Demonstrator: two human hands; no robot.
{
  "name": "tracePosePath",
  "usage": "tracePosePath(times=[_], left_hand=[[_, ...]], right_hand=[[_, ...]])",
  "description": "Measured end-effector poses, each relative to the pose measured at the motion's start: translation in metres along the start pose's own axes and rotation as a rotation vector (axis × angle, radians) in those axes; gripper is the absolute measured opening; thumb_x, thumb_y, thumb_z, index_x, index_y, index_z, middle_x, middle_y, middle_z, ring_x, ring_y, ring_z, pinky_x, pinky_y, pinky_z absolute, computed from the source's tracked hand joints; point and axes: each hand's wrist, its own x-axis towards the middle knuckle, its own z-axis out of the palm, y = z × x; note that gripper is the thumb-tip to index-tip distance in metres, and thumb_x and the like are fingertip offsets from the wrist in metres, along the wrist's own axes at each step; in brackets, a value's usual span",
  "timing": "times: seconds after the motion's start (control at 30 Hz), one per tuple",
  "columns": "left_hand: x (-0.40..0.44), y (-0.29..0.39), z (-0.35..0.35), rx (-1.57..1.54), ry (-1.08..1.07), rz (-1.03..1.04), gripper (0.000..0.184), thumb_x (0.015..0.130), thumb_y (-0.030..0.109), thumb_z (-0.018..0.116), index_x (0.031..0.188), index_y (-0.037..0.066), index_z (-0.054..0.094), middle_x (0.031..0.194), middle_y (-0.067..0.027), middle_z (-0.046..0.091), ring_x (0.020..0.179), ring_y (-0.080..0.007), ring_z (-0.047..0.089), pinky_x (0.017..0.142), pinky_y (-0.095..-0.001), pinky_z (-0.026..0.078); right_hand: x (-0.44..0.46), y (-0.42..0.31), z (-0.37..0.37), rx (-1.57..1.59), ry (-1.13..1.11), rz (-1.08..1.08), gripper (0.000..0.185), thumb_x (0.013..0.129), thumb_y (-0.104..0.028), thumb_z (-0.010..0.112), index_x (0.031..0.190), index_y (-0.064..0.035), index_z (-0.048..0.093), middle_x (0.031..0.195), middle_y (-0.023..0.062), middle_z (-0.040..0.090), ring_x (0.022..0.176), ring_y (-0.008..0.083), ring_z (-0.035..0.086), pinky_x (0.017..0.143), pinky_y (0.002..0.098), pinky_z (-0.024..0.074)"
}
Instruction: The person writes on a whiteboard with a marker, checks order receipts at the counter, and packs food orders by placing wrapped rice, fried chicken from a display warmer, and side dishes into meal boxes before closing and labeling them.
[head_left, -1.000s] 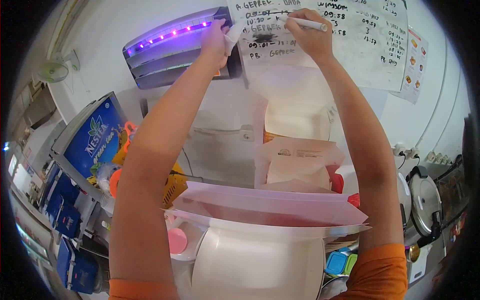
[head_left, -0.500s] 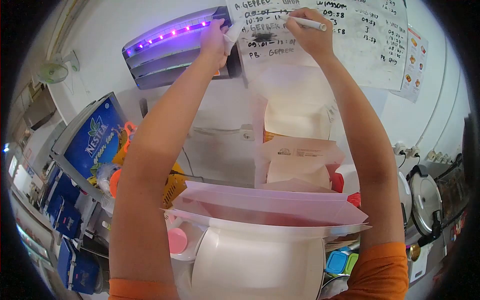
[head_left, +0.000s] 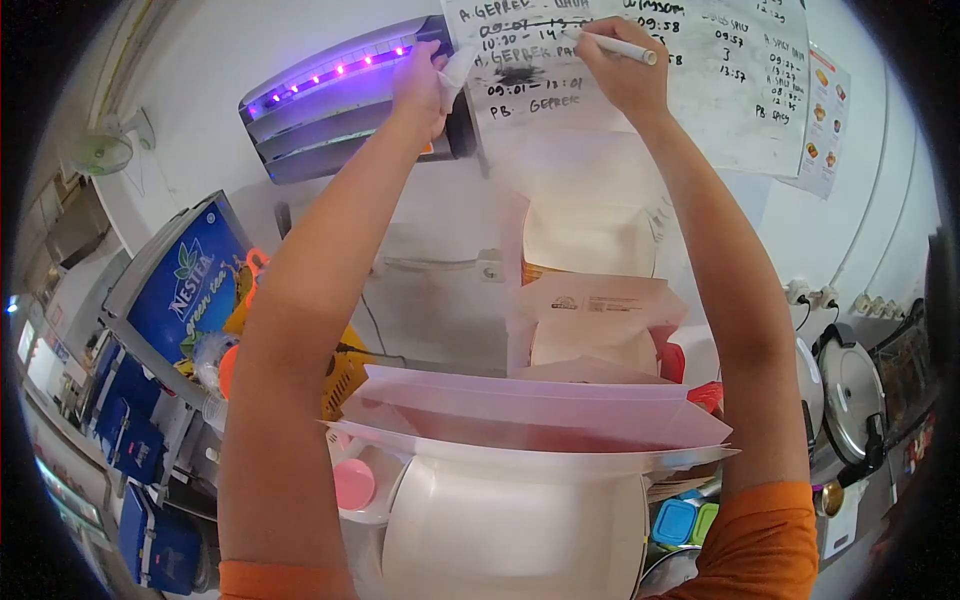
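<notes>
My right hand (head_left: 628, 72) is closed around a white marker (head_left: 622, 48), its tip at the upper part of a whiteboard (head_left: 700, 120) on the wall. Handwritten names and times in black cover the board, with one line struck through and one entry blotted out. Raised at the board's left edge, my left hand (head_left: 420, 90) grips a crumpled white tissue (head_left: 458, 76). Behind that hand is a dark wall-mounted lamp unit (head_left: 350, 105) with a row of glowing purple lights.
Open paper food boxes (head_left: 515, 530) stand stacked below my arms, with more boxes (head_left: 590, 240) behind. A blue Nestea dispenser (head_left: 185, 280) is on the left. Lidded pots (head_left: 850, 390) and wall sockets (head_left: 815, 298) are on the right.
The view has shifted slightly, moving the board and lamp a little left in the picture. More writing shows after "10:30 -" near the marker tip. Both hands keep their hold.
</notes>
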Motion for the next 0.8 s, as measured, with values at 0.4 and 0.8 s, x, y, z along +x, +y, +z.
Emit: tracePosePath(times=[0.4,0.8], left_hand=[[-0.008,0.004,0.005,-0.039,-0.012,-0.016,0.031,0.1,0.027,0.052,0.114,-0.001,0.05,0.101,-0.0135,0.065,0.078,-0.0219,0.065,0.064,-0.0356,0.054],[-0.016,0.008,0.012,0.005,0.064,0.014,0.036,0.101,0.029,0.053,0.121,-0.001,0.049,0.108,-0.0152,0.065,0.085,-0.0241,0.068,0.069,-0.0352,0.056]], right_hand=[[-0.002,0.002,-0.008,0.002,0.015,0.005,0.012,0.076,-0.02,0.075,0.079,-0.008,0.073,0.072,0.0056,0.071,0.064,0.0179,0.067,0.062,0.0308,0.0536],[-0.001,-0.018,-0.033,0.059,0.03,0.129,0.012,0.08,-0.017,0.074,0.083,-0.0051,0.073,0.076,0.0057,0.073,0.068,0.0143,0.068,0.064,0.0289,0.0535]])
